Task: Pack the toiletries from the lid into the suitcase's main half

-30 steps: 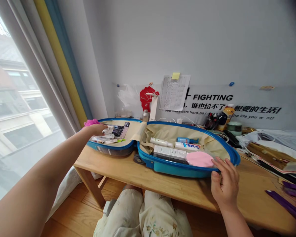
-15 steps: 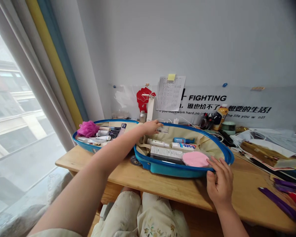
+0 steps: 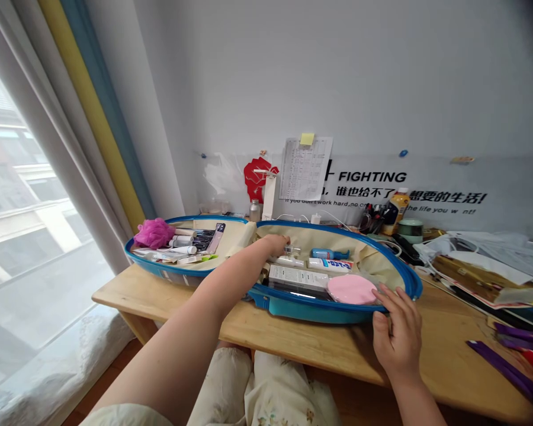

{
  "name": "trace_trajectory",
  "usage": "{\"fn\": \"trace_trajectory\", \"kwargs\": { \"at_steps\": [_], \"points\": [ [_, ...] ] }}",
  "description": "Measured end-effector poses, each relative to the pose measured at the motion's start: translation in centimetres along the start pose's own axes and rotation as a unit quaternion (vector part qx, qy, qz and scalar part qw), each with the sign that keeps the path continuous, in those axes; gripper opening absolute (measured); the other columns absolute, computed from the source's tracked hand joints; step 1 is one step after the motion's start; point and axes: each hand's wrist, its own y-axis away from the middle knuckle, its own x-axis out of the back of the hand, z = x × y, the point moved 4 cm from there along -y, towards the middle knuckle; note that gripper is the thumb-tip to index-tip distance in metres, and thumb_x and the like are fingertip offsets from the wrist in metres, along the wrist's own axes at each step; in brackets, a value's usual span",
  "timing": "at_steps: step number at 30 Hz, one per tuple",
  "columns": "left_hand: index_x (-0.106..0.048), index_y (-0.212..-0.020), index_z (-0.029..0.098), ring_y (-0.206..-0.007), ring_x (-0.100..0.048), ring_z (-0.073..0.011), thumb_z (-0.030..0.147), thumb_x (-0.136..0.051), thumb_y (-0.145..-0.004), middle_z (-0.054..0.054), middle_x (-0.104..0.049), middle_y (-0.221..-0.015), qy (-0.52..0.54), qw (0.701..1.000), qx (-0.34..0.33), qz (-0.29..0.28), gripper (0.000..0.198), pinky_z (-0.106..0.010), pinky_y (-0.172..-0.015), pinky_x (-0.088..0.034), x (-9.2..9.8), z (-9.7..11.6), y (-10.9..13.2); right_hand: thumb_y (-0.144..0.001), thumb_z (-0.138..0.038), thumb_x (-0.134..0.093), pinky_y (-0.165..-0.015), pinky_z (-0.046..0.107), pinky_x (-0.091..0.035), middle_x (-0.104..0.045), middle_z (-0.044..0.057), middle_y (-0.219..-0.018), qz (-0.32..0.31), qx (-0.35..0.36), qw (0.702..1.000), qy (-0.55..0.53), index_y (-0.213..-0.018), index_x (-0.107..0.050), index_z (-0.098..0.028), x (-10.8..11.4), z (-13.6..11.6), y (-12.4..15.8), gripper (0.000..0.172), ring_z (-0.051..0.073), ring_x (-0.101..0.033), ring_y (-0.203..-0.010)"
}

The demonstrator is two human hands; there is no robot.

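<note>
An open blue suitcase (image 3: 311, 309) lies on a wooden desk (image 3: 320, 349), both halves lined in beige. My left hand (image 3: 276, 242) reaches into the right half with its fingers closed on a small clear bottle (image 3: 292, 249), just above a white tube. That half also holds a white box (image 3: 297, 277), a pink round case (image 3: 350, 289), a blue bottle (image 3: 331, 253) and a toothpaste tube (image 3: 335, 264). My right hand (image 3: 397, 331) grips the suitcase's front right rim, fingers over the edge. The left half holds a pink bath puff (image 3: 153, 232) and several tubes (image 3: 182, 242).
Bottles and a green jar (image 3: 411, 228) stand at the back against a lettered wall panel. Papers and magazines (image 3: 484, 272) cover the desk's right side, with purple strips (image 3: 501, 367) near the front. A curtain (image 3: 93, 118) and a window are on the left.
My left hand took a small item from the left half, carried it right across to the right half, then lowered it toward the white tube. My right hand stayed on the rim.
</note>
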Motion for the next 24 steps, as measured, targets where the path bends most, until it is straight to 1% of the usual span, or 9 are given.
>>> {"fn": "trace_trajectory", "kwargs": {
  "at_steps": [3,5,8,12,15,17,19,22,24],
  "points": [
    [-0.045,-0.136,0.022,-0.123,-0.055,-0.0256,0.03,-0.059,-0.087,-0.011,-0.055,-0.138,0.01,1.0,0.001,-0.01,0.051,-0.036,-0.101,-0.044,-0.3,0.0,0.0,-0.094,-0.028,-0.041,-0.105,0.052,-0.039,-0.062,0.013,-0.124,-0.003,0.008,1.0,0.006,-0.122,-0.058,-0.02,0.0,-0.1,-0.1,0.034,0.03,-0.048,-0.13],
    [-0.045,-0.137,0.02,-0.125,-0.054,-0.0253,0.029,-0.058,-0.088,-0.012,-0.055,-0.139,0.018,1.0,0.001,-0.018,0.051,-0.034,-0.103,-0.043,-0.4,0.2,0.1,-0.094,-0.027,-0.041,-0.106,0.052,-0.039,-0.062,0.013,-0.123,-0.004,0.012,1.0,0.007,-0.122,-0.058,-0.019,0.0,-0.2,-0.1,0.034,0.03,-0.047,-0.13],
    [-0.043,-0.139,0.016,-0.125,-0.054,-0.0259,0.026,-0.055,-0.089,-0.015,-0.055,-0.138,0.031,0.999,0.004,-0.028,0.052,-0.035,-0.102,-0.043,-0.5,0.3,0.2,-0.094,-0.028,-0.041,-0.106,0.053,-0.038,-0.063,0.014,-0.123,-0.002,0.01,1.0,0.004,-0.122,-0.058,-0.019,0.0,-0.2,-0.1,0.034,0.031,-0.047,-0.13],
    [-0.042,-0.141,0.016,-0.125,-0.054,-0.0263,0.027,-0.052,-0.09,-0.016,-0.053,-0.14,0.052,0.998,0.008,-0.037,0.053,-0.036,-0.102,-0.043,-0.7,0.4,0.2,-0.094,-0.028,-0.041,-0.106,0.052,-0.038,-0.064,0.014,-0.122,0.001,0.013,1.0,0.004,-0.121,-0.059,-0.018,0.0,-0.3,-0.2,0.034,0.031,-0.048,-0.129],
    [-0.042,-0.142,0.014,-0.128,-0.051,-0.0283,0.031,-0.048,-0.092,-0.018,-0.049,-0.143,0.066,0.997,0.007,-0.036,0.053,-0.037,-0.105,-0.04,-1.0,0.4,0.0,-0.095,-0.03,-0.041,-0.105,0.052,-0.038,-0.063,0.014,-0.121,0.0,0.008,1.0,0.007,-0.121,-0.06,-0.017,0.0,-0.3,-0.1,0.035,0.031,-0.048,-0.129],
    [-0.043,-0.142,0.013,-0.131,-0.048,-0.0312,0.034,-0.047,-0.092,-0.02,-0.046,-0.146,0.074,0.997,0.007,-0.034,0.054,-0.04,-0.106,-0.039,-1.3,0.3,-0.3,-0.095,-0.032,-0.04,-0.105,0.053,-0.038,-0.063,0.014,-0.122,-0.002,0.003,1.0,0.007,-0.121,-0.06,-0.017,0.0,-0.1,-0.1,0.036,0.032,-0.048,-0.129],
    [-0.044,-0.141,0.013,-0.13,-0.049,-0.0341,0.036,-0.048,-0.091,-0.021,-0.046,-0.146,0.08,0.996,0.005,-0.033,0.055,-0.044,-0.105,-0.04,-1.6,0.3,-0.5,-0.095,-0.032,-0.04,-0.105,0.053,-0.038,-0.064,0.014,-0.121,-0.001,0.002,1.0,0.004,-0.12,-0.06,-0.018,0.0,-0.1,0.0,0.035,0.032,-0.049,-0.129],
    [-0.051,-0.136,0.016,-0.122,-0.056,-0.0337,0.033,-0.049,-0.09,-0.018,-0.055,-0.138,0.089,0.996,-0.013,-0.013,0.05,-0.044,-0.1,-0.044,-1.9,0.3,-0.8,-0.095,-0.03,-0.04,-0.106,0.053,-0.038,-0.064,0.014,-0.121,-0.001,0.006,1.0,0.003,-0.121,-0.06,-0.018,-0.1,-0.1,0.0,0.035,0.032,-0.048,-0.129],
    [-0.056,-0.13,0.016,-0.116,-0.06,-0.0306,0.028,-0.049,-0.088,-0.016,-0.063,-0.129,0.099,0.993,-0.051,0.033,0.044,-0.039,-0.097,-0.046,-1.4,0.5,-0.7,-0.095,-0.029,-0.04,-0.106,0.053,-0.038,-0.063,0.014,-0.121,-0.004,0.007,1.0,0.007,-0.122,-0.06,-0.018,-0.1,-0.1,0.0,0.035,0.032,-0.048,-0.129]
  ]
}}
